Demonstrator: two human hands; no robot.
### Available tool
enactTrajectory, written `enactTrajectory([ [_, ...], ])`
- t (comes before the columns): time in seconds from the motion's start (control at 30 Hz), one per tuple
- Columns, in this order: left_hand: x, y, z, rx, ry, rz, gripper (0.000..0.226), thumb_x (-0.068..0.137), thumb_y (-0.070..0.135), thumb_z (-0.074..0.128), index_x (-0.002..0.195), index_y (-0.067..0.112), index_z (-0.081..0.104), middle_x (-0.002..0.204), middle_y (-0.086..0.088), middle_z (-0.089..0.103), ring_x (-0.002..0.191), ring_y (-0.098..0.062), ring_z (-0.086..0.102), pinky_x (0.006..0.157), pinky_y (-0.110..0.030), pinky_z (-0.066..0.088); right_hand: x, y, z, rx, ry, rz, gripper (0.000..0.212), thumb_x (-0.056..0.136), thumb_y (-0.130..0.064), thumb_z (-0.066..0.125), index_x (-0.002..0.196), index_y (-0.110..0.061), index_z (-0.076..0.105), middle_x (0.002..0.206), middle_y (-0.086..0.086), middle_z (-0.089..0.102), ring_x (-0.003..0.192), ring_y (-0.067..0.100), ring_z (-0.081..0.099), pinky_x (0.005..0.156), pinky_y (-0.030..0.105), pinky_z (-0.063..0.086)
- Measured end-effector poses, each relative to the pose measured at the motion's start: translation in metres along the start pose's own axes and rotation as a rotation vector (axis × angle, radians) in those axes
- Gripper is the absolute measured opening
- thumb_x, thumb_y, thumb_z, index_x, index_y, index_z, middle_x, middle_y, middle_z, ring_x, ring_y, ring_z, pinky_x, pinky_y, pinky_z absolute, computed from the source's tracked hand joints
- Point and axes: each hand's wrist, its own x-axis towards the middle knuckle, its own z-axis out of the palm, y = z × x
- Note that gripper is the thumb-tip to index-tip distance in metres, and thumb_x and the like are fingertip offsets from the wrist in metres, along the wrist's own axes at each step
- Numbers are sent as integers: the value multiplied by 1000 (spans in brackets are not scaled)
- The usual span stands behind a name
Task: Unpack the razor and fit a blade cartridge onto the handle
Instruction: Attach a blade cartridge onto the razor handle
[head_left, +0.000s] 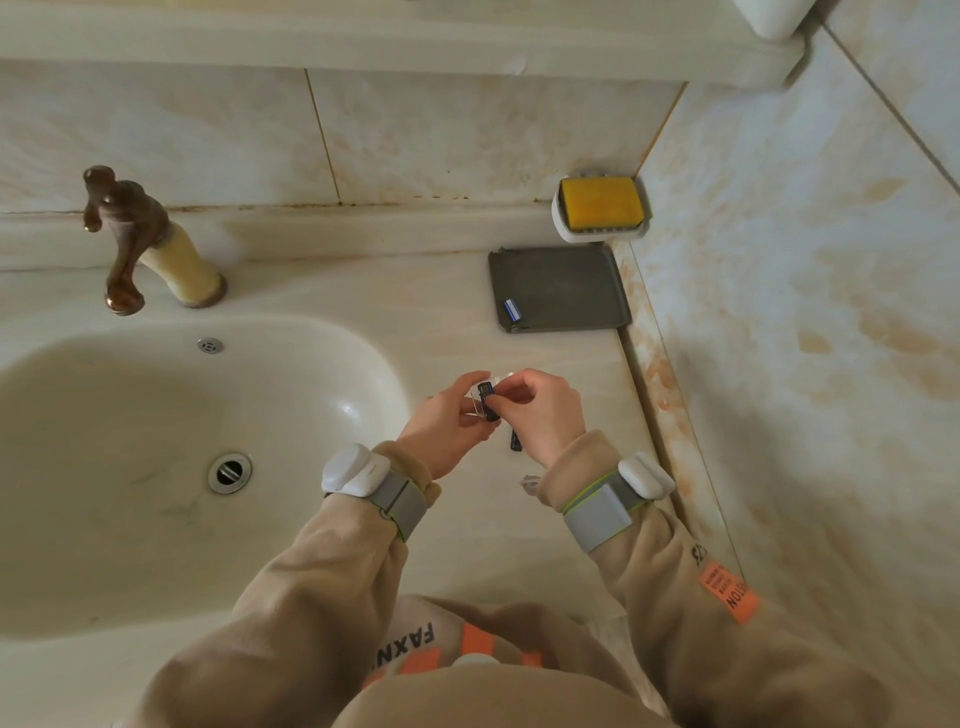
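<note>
Over the pale marble-patterned counter, just right of the smooth oval sink, both hands meet around something small. The left hand and the right hand pinch a clear plastic holder between fingertips, with a dark blue blade cartridge seated in it; both grips are closed on that little piece, held just above the counter. The plastic is glossy and nearly see-through, so its edges are hard to follow, and the fingers cover much of it. Below the right hand a thin dark object pokes out, most of it hidden by the palm; I cannot tell what it is. A scrap of crinkled clear wrapping lies on the counter by the right cuff.

Farther back sits a flat grey pouch with rounded corners and a matte surface, and on it rests another small blue-and-white cartridge. Behind the pouch, a white soap dish holds a yellow bar. A tarnished brown tap on a cream base stands at the basin's back edge. Fuzzy beige sleeves carry grey straps with white plastic devices at each wrist.
</note>
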Motion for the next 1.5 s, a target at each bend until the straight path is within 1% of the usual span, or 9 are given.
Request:
enactTrajectory([
  [0.3, 0, -3, -3, -29, 14, 8, 56, 82, 8, 61, 132, 23, 40, 99, -3, 67, 90, -20, 68, 88, -30, 50, -5, -2, -2, 14, 15, -57, 7, 78, -21, 68, 81, -18, 74, 79, 1, 74, 70, 9, 64, 62, 9, 43],
  [0.6, -1, -8, -6, -76, 66, 50, 55, 82, 8, 61, 126, 32, 39, 100, -2, 68, 87, -12, 68, 81, -23, 51, -12, -5, 3, -215, 19, -286, 17, 86, -21, 58, 89, -16, 75, 85, 8, 74, 80, 24, 65, 72, 36, 49],
  [0.67, -2, -9, -7, -140, 43, 42, 57, 81, 4, 61, 127, 32, 39, 99, -1, 68, 88, -9, 68, 80, -18, 51, -9, -7, 0, -144, 10, -239, 15, 84, -20, 62, 89, -14, 75, 85, 6, 75, 80, 19, 66, 73, 27, 49],
  [0.8, -4, -10, -8, -424, -50, 1, 53, 83, -5, 56, 129, 20, 44, 102, -9, 65, 91, -14, 66, 89, -30, 53, -6, -9, -6, -80, 9, -229, 10, 79, -16, 69, 85, -11, 75, 82, 2, 75, 69, 8, 60, 65, 3, 39],
  [0.9, -5, -7, -10, -703, -66, -43, 21, 92, 6, 46, 107, 11, 60, 95, -10, 64, 80, -14, 67, 81, -29, 57, -6, -10, -5, -80, -29, -254, 9, 77, -14, 71, 83, -9, 75, 77, 2, 71, 60, 1, 53, 61, 3, 38],
  [1.03, -4, -7, -9, -699, 11, -76, 23, 95, 16, 43, 99, 6, 63, 84, -12, 62, 66, -14, 66, 75, -33, 59, -4, -6, 4, -98, -4, -335, 6, 73, -12, 73, 79, -10, 76, 70, -1, 57, 56, 0, 47, 57, 7, 36],
  [1.2, -1, -8, -9, -781, 62, -96, 24, 96, 15, 41, 95, 6, 63, 84, -13, 62, 69, -16, 69, 74, -32, 59, -3, 1, 7, -27, 118, -384, 16, 73, -15, 74, 89, -14, 71, 78, -3, 54, 63, 0, 47, 61, 8, 37],
  [1.33, 1, -10, -8, -828, 99, -104, 28, 97, 16, 37, 102, 3, 62, 89, -15, 66, 78, -18, 71, 72, -28, 59, -4, 6, 6, 134, 194, -220, 36, 74, -27, 74, 104, -16, 57, 94, -2, 53, 78, 8, 54, 65, 12, 44],
  [1.5, 1, -8, -6, -885, 106, -73, 29, 98, 15, 35, 103, 3, 61, 97, -19, 65, 87, -25, 67, 82, -33, 57, -9, 6, 8, 428, -196, 109, 35, 81, -27, 68, 111, -11, 62, 102, 1, 64, 89, 13, 65, 70, 27, 58],
])
